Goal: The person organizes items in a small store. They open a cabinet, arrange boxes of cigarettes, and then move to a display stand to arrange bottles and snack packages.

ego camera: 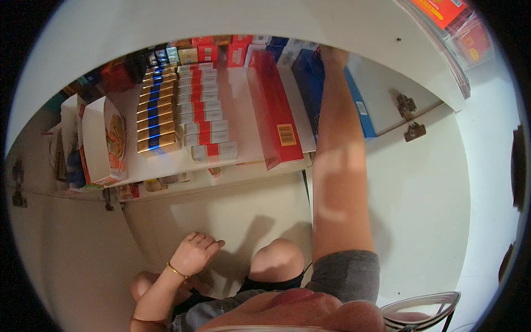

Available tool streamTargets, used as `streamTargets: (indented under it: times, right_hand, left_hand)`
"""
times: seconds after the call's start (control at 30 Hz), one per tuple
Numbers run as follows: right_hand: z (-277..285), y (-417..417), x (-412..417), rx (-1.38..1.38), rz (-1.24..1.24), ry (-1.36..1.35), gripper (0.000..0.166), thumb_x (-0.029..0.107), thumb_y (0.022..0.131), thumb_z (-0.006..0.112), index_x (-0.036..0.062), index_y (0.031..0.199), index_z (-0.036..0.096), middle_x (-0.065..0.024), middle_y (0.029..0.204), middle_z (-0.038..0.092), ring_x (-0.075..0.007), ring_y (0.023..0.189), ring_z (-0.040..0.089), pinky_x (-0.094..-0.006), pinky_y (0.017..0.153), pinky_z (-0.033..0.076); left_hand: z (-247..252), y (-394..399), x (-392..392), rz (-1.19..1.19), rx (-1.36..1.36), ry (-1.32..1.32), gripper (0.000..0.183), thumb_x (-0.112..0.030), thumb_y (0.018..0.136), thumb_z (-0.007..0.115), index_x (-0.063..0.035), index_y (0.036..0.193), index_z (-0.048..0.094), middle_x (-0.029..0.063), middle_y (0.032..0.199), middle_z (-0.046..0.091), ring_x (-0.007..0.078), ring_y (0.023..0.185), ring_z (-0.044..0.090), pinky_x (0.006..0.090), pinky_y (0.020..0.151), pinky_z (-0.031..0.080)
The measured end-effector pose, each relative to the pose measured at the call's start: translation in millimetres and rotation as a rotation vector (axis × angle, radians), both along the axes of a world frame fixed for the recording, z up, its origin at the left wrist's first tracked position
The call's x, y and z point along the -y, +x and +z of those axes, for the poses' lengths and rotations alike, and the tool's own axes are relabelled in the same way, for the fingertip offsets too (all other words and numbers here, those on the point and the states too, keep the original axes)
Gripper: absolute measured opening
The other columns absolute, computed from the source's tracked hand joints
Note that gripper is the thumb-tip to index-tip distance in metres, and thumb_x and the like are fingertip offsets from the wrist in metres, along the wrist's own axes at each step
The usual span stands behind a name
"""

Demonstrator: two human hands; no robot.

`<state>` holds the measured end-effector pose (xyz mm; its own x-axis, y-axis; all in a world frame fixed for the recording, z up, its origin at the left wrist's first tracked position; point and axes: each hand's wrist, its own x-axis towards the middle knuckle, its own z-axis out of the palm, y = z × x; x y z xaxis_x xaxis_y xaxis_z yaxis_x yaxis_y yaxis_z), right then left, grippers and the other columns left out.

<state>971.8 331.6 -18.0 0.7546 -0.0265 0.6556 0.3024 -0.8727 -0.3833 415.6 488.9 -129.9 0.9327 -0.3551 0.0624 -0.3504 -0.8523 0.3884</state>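
My right hand (333, 57) reaches deep into a shelf compartment, among long blue cartons (360, 108) at its right end. Its fingers are blurred and partly hidden, so what they touch cannot be made out. Left of that arm lies a long red carton (277, 120), its front end jutting over the shelf edge. Further left run two rows of small packs: gold boxes with blue bands (155, 120) and white boxes with red bands (203, 114). Low before my knees, my left hand (196, 254) hangs with curled fingers and nothing visible in it.
The white shelf (143, 171) has more boxes (207, 53) along its back. An open-topped printed carton (105, 143) stands at the left. A metal hinge (408, 114) joins the right cabinet door (419, 199). Overhead is a white panel (249, 18); my bare knee (278, 259) is below.
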Motion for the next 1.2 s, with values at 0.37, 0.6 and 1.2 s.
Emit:
streamTargets:
  times: [0.37,0.6,1.2]
  right_hand:
    - [-12.1,3.1,-0.2,-0.025,0.037,0.193,0.057,0.050,0.073,0.069,0.0068,0.110,0.063,-0.0158,0.111,0.062,-0.0315,0.103,0.059,-0.0378,0.087,0.048]
    - [1.7,73.6,40.1,0.502,0.038,-0.222,0.054,0.044,0.078,0.067,0.0089,0.118,0.058,-0.0134,0.115,0.061,-0.0303,0.109,0.057,-0.0341,0.094,0.044]
    - [45.7,47.0,29.7,0.262,0.155,0.018,0.058,0.042,0.075,0.069,-0.0002,0.112,0.055,-0.0179,0.109,0.060,-0.0312,0.105,0.056,-0.0369,0.091,0.042]
  left_hand:
    - [-11.7,10.8,-1.2,-0.028,0.011,0.050,0.023,-0.016,0.076,0.060,-0.0137,0.099,0.063,0.0023,0.085,0.062,0.0207,0.082,0.060,0.0324,0.077,0.046]
    - [-9.6,5.1,1.7,-0.010,0.012,-0.012,0.025,-0.016,0.075,0.060,-0.0129,0.100,0.063,0.0020,0.085,0.062,0.0203,0.080,0.059,0.0332,0.077,0.046]
    - [-11.0,7.0,-11.7,0.027,0.007,0.017,0.020,-0.016,0.076,0.058,-0.0122,0.094,0.064,0.0025,0.082,0.061,0.0199,0.079,0.060,0.0328,0.077,0.046]
